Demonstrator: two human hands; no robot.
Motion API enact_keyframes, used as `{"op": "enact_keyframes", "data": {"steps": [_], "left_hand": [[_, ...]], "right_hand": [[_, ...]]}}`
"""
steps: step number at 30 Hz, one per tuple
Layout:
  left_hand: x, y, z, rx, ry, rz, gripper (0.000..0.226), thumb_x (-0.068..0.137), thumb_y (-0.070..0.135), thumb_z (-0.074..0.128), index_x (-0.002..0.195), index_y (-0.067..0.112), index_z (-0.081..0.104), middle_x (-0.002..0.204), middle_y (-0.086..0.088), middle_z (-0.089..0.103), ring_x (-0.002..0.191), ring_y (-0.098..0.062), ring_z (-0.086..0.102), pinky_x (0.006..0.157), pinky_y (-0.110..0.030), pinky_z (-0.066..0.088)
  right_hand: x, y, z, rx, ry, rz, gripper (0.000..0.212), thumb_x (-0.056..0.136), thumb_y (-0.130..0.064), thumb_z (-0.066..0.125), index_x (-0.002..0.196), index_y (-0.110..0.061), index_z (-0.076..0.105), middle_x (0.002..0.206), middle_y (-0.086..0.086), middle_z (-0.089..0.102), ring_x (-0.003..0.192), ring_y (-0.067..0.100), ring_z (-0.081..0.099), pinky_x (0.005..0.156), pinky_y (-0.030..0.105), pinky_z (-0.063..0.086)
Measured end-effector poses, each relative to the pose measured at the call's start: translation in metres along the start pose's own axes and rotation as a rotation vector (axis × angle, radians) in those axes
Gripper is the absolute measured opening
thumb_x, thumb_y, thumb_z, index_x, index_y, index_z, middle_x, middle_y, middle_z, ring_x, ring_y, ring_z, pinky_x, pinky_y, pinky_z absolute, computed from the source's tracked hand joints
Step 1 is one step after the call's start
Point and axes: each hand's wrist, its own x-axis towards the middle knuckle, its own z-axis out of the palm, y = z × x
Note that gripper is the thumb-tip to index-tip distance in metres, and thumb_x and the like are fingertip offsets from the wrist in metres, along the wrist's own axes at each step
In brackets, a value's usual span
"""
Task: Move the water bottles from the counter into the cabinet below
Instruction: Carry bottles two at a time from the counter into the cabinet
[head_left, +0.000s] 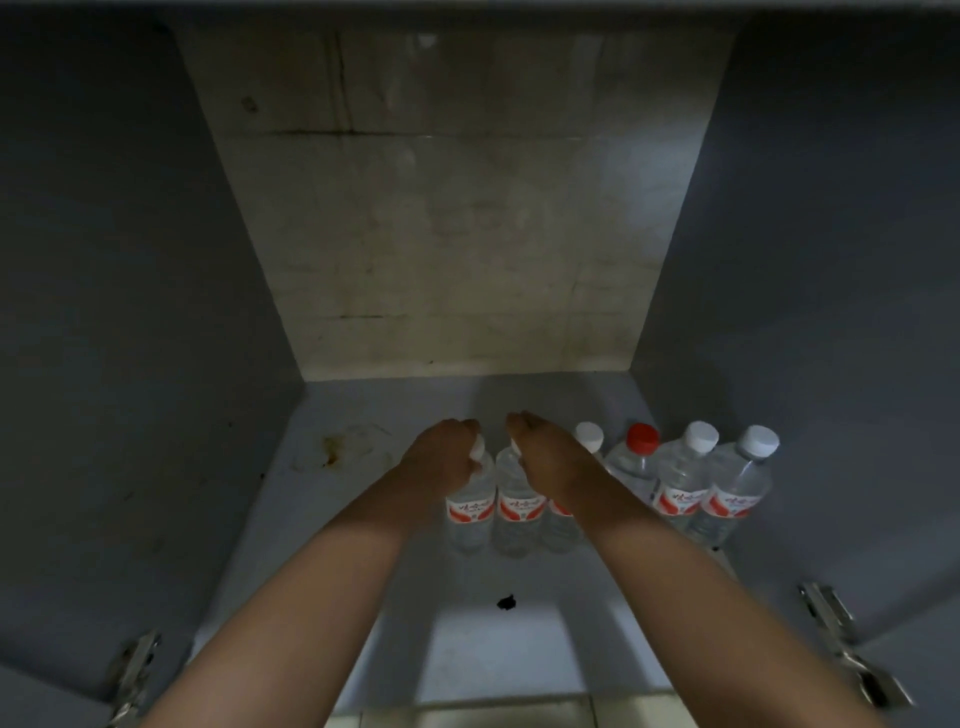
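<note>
I look into an open cabinet whose floor (363, 519) holds a row of several clear water bottles with red-and-white labels. My left hand (441, 454) is closed over the cap of the leftmost bottle (470, 512). My right hand (540, 452) is closed over the cap of the bottle beside it (517, 514). Both bottles stand upright on the floor. To the right stand a white-capped bottle (589, 436), partly behind my right forearm, a red-capped bottle (639, 457) and two more white-capped bottles (685, 478) (737, 488).
Grey side walls (130, 364) and a stained pale back wall (457, 234) enclose the cabinet. The floor's left half is bare apart from a brown stain (332, 449). A dark spot (506, 601) lies near the front. Metal hinges (135, 665) (831, 623) sit at both front corners.
</note>
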Motion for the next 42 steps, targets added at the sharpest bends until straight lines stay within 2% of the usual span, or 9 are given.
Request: {"op": "enact_keyframes", "data": {"steps": [11, 16, 20, 24, 30, 34, 37, 40, 42], "left_hand": [[0.011, 0.001, -0.003, 0.081, -0.058, 0.014, 0.039, 0.095, 0.018, 0.052, 0.128, 0.002, 0.043, 0.13, -0.02, 0.052, 0.122, -0.032, 0.051, 0.098, -0.037, 0.044], [-0.001, 0.002, 0.002, 0.096, -0.05, -0.049, 0.064, 0.095, 0.026, 0.049, 0.149, 0.015, 0.017, 0.14, -0.016, 0.04, 0.13, -0.031, 0.044, 0.102, -0.039, 0.043], [-0.032, -0.001, 0.005, 0.206, 0.329, -0.025, 0.048, 0.086, 0.009, 0.052, 0.134, 0.007, 0.05, 0.122, -0.021, 0.057, 0.112, -0.041, 0.059, 0.084, -0.045, 0.055], [-0.078, -0.007, 0.003, 0.174, 0.03, -0.162, 0.051, 0.101, 0.023, 0.032, 0.15, 0.018, 0.02, 0.16, -0.009, 0.013, 0.148, -0.029, 0.009, 0.118, -0.039, 0.019], [-0.177, 0.007, -0.043, 0.121, -0.088, -0.251, 0.051, 0.1, 0.035, 0.03, 0.149, 0.022, 0.023, 0.161, -0.002, 0.01, 0.149, -0.026, 0.001, 0.12, -0.041, 0.013], [-0.256, 0.028, -0.101, 0.033, -0.179, -0.339, 0.049, 0.102, 0.036, 0.025, 0.15, 0.024, 0.019, 0.161, 0.0, 0.009, 0.15, -0.024, -0.002, 0.122, -0.039, 0.007], [-0.319, 0.046, -0.159, -0.013, -0.191, -0.39, 0.05, 0.102, 0.038, 0.025, 0.15, 0.028, 0.015, 0.162, 0.002, 0.005, 0.15, -0.023, -0.005, 0.122, -0.038, 0.006], [-0.371, 0.065, -0.221, 0.019, -0.176, -0.381, 0.052, 0.101, 0.04, 0.026, 0.15, 0.028, 0.016, 0.162, 0.003, 0.006, 0.15, -0.023, -0.003, 0.122, -0.038, 0.006], [-0.396, 0.072, -0.258, 0.037, -0.15, -0.377, 0.052, 0.101, 0.041, 0.026, 0.15, 0.028, 0.017, 0.162, 0.004, 0.007, 0.15, -0.022, -0.003, 0.123, -0.037, 0.005]], "right_hand": [[-0.002, 0.004, 0.003, 0.047, 0.055, -0.039, 0.058, 0.093, 0.001, 0.048, 0.145, -0.004, 0.022, 0.153, 0.012, 0.027, 0.139, 0.025, 0.034, 0.112, 0.027, 0.03], [-0.009, -0.002, 0.006, 0.043, 0.059, -0.041, 0.058, 0.096, 0.0, 0.043, 0.147, -0.003, 0.016, 0.158, 0.014, 0.016, 0.147, 0.026, 0.014, 0.119, 0.029, 0.018], [-0.021, -0.016, -0.001, -0.033, 0.096, -0.022, 0.055, 0.097, -0.012, 0.04, 0.148, -0.009, 0.018, 0.16, 0.011, 0.009, 0.149, 0.029, 0.004, 0.121, 0.039, 0.009], [-0.048, -0.043, -0.018, -0.035, 0.07, -0.004, 0.055, 0.098, -0.021, 0.041, 0.148, -0.01, 0.021, 0.16, 0.009, 0.012, 0.148, 0.028, 0.004, 0.121, 0.041, 0.007], [-0.123, -0.083, -0.059, -0.13, 0.051, 0.061, 0.052, 0.067, -0.03, 0.079, 0.113, -0.009, 0.068, 0.124, 0.015, 0.066, 0.117, 0.033, 0.061, 0.095, 0.047, 0.05], [-0.19, -0.105, -0.096, -0.07, -0.103, 0.06, 0.038, 0.06, -0.035, 0.07, 0.087, -0.01, 0.077, 0.095, 0.014, 0.078, 0.09, 0.034, 0.073, 0.07, 0.047, 0.059], [-0.239, -0.135, -0.155, -0.063, -0.175, 0.013, 0.04, 0.076, -0.033, 0.062, 0.106, -0.008, 0.071, 0.118, 0.02, 0.068, 0.112, 0.038, 0.063, 0.089, 0.053, 0.051], [-0.279, -0.165, -0.223, -0.008, -0.266, 0.011, 0.049, 0.097, -0.033, 0.044, 0.14, -0.01, 0.04, 0.154, 0.014, 0.03, 0.144, 0.032, 0.024, 0.119, 0.045, 0.02], [-0.297, -0.184, -0.256, -0.005, -0.187, -0.016, 0.044, 0.091, -0.035, 0.048, 0.127, -0.011, 0.058, 0.14, 0.015, 0.053, 0.133, 0.032, 0.046, 0.109, 0.047, 0.038]]}}
